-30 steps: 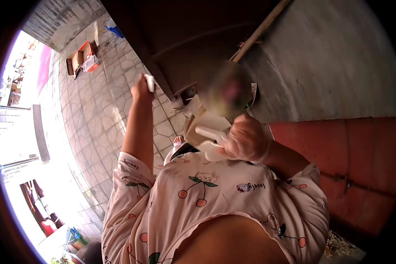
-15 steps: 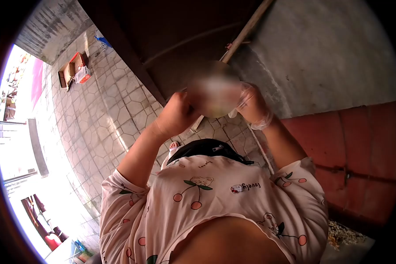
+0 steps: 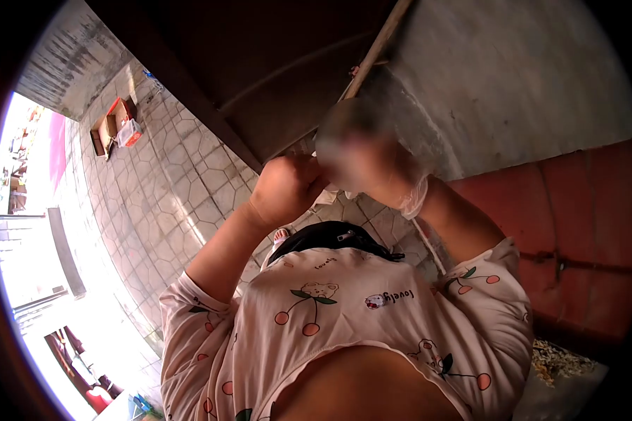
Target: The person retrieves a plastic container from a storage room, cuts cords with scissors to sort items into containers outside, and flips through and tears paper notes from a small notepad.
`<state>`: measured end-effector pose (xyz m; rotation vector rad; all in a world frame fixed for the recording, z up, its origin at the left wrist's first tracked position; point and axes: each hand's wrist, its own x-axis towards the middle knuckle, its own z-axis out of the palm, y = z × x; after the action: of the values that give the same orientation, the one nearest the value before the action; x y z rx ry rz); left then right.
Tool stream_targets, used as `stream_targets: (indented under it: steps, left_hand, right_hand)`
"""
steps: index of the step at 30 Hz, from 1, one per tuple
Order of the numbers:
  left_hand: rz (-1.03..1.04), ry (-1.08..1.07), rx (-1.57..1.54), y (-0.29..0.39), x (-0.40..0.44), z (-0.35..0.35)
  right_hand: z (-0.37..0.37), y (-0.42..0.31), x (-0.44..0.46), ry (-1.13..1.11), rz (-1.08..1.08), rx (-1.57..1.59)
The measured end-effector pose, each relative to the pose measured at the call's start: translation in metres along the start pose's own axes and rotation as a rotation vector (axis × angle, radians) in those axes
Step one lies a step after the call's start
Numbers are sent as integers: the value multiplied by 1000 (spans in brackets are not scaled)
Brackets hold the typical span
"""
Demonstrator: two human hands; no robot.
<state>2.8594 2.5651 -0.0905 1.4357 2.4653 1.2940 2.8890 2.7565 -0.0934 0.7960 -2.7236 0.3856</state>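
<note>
My left hand [image 3: 286,188] is curled closed in front of my waist, knuckles up. Its fingertips point toward my right hand, and what they pinch is hidden. My right hand [image 3: 390,179] wears a thin clear plastic glove [image 3: 416,198], its loose cuff bunched at the wrist. A blurred patch covers most of that hand's fingers, so their pose does not show. Small whitish bits [image 3: 325,197] show below and between the hands; I cannot make out what they are.
A dark panel [image 3: 260,77] with a wooden pole [image 3: 378,49] stands ahead, beside a grey wall [image 3: 519,77]. Red panelling [image 3: 548,231] is at right. An open cardboard box [image 3: 107,130] and a clear container [image 3: 128,133] lie on the paving [image 3: 168,161].
My right hand has moved left, closer to my left hand, and has turned. The gap between the two hands has narrowed. My view has shifted slightly.
</note>
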Motion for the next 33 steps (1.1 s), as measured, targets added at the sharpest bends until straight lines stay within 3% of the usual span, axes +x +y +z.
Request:
stream_targets:
  steps: [3,10,11,14,18,20,24,26,28,29,30,33]
  left_hand:
    - [109,-45,126,3,-1,-3]
    - [-345,3,-817,-1,-13,14]
    - [-382,184,-1130,14,-11,25]
    - [-454,159,-1496,6,-16,35]
    - [-555,224,-1575,7,-13,42]
    - [-851,431,-1350,-4,-3,45]
    - [-1053,516,-1357,-53,-9,41]
    - [-1111,814,-1266,-88,-12,36]
    - [-1033,917,-1431,-151,-53,10]
    - [-989,887,-1174,-152,-59,-4]
    - [-939,844,-923,-145,-58,-15]
    - [-672,636,-784,-82,-31,-22]
  right_hand:
    - [-3,-3,1,-43,-37,-67]
    - [-10,-13,2,147,-182,39]
    - [-10,-13,4,213,-223,71]
    - [-11,-12,5,349,-313,117]
    - [1,-1,3,339,-420,59]
    - [2,1,-10,239,-529,-26]
    - [-11,-9,-16,191,-554,27]
    - [-14,-16,-23,207,-489,123]
    - [-23,-20,-32,185,-398,262]
    - [-32,-22,-39,158,-337,352]
    - [-41,-21,-46,125,-241,463]
    - [-54,-14,-48,88,92,926]
